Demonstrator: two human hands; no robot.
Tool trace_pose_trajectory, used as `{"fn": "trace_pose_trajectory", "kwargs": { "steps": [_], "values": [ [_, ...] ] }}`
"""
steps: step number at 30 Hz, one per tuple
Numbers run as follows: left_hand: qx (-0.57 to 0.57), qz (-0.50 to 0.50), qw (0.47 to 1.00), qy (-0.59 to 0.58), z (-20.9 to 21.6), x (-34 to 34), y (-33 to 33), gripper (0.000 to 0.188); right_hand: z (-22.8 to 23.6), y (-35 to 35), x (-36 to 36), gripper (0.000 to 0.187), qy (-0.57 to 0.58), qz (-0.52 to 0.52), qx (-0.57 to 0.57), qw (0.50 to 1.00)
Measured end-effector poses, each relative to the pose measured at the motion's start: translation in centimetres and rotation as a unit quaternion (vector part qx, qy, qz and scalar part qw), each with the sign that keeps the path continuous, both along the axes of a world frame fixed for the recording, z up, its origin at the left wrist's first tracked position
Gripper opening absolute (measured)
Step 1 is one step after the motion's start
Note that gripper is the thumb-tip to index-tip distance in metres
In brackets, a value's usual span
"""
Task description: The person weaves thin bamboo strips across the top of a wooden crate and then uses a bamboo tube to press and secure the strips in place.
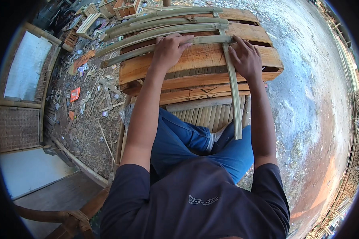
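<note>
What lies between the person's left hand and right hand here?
In the head view: a stretch of bamboo strip, part of a wooden slat nearer the body, and a crossing strip close to the right hand.

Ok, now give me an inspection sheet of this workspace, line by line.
Surface: wooden crate, planked top with gaps.
Job's things: bamboo strips lie lengthwise; one cross strip overhangs the crate's near edge.
Clutter: scraps on the ground at left, including an orange-red wrapper.
Grips: left grip on the nearest lengthwise strip; right grip at its right end.
Cables: nothing seen.
Surroundings: more crates upper left; woven panel left.
</note>
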State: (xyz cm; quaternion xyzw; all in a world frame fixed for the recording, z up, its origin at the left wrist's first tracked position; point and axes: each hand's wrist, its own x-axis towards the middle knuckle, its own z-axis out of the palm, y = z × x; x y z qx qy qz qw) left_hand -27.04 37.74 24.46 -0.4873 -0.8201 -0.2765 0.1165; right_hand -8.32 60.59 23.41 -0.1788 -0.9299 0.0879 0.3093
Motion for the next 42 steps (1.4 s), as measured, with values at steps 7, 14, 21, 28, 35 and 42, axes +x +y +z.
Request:
{"fn": "trace_pose_trajectory", "kwargs": {
  "steps": [7,14,21,28,35,42],
  "values": [
    [-0.001,-0.006,1.0,-0.001,0.1,0.2,0.1,0.032,0.3,-0.1,0.0,0.052,-0.019,-0.009,-0.005,1.0],
    [-0.004,-0.002,1.0,-0.012,-0.2,-0.3,0.0,0.03,0.1,-0.2,-0.2,0.052,-0.018,-0.008,-0.002,1.0],
    [-0.013,0.0,1.0,-0.027,0.3,0.2,0.2,0.033,0.6,-0.3,0.1,0.052,-0.021,-0.013,-0.023,0.999],
    [0.003,-0.008,1.0,-0.029,0.6,0.6,0.2,0.032,0.4,-0.2,0.2,0.052,-0.023,-0.017,-0.02,0.999],
    [-0.01,-0.004,1.0,-0.004,0.2,0.4,0.2,0.028,0.7,-0.5,0.2,0.052,-0.017,-0.011,-0.014,1.0],
    [-0.008,-0.001,1.0,0.006,0.4,0.6,0.0,0.031,0.3,-0.3,0.0,0.051,-0.008,-0.012,-0.002,1.0]
  ]
}}
